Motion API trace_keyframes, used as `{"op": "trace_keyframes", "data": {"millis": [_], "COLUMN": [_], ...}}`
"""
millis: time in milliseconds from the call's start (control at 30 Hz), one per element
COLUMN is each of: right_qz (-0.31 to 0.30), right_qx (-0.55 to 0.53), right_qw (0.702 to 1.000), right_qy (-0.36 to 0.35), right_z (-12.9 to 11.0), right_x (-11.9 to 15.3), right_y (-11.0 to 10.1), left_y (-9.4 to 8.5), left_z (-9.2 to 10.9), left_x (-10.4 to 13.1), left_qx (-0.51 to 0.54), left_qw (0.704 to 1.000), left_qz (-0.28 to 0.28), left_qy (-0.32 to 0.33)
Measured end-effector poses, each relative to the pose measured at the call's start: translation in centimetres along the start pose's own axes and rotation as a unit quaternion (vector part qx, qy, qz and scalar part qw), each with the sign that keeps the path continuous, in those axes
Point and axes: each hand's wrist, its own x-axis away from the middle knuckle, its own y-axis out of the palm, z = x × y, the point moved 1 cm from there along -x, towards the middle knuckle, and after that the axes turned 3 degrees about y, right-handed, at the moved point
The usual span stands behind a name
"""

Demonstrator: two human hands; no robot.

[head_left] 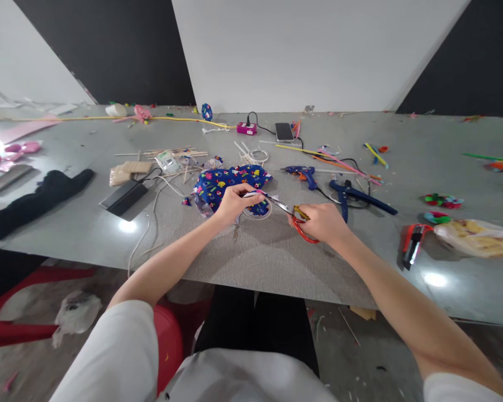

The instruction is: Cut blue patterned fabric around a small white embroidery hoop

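My left hand (236, 204) pinches the edge of a small blue patterned fabric piece (260, 209) that lies over a pale ring (257, 217). In my right hand (323, 221) are scissors (305, 230) with red and yellow handles, their blades pointing left at the fabric beside my left fingertips. Behind my left hand lies a larger blue patterned cloth (218, 181), crumpled on the table. Whether the blades are closed on the fabric is too small to tell.
Right of the cloth lie a blue glue gun (304, 174) and blue pliers (356, 195). A box cutter (413, 244) rests near the right front edge. A black power adapter (124, 196) and sticks (180, 152) are at left; a phone (284, 132) is behind.
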Motion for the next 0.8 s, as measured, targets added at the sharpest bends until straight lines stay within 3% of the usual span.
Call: {"op": "trace_keyframes", "data": {"millis": [367,800], "right_qz": [-0.014,-0.021], "right_qx": [-0.055,-0.040], "right_qw": [0.998,0.998], "right_qy": [0.030,0.041], "right_z": [-0.25,-0.69], "right_x": [0.10,0.17], "right_y": [0.45,0.08], "left_y": [-0.04,-0.14], "left_z": [0.25,0.11], "left_x": [0.06,-0.01], "left_qx": [0.028,-0.003], "left_qw": [0.999,1.000], "left_qz": [-0.012,-0.015], "left_qy": [-0.013,-0.006]}}
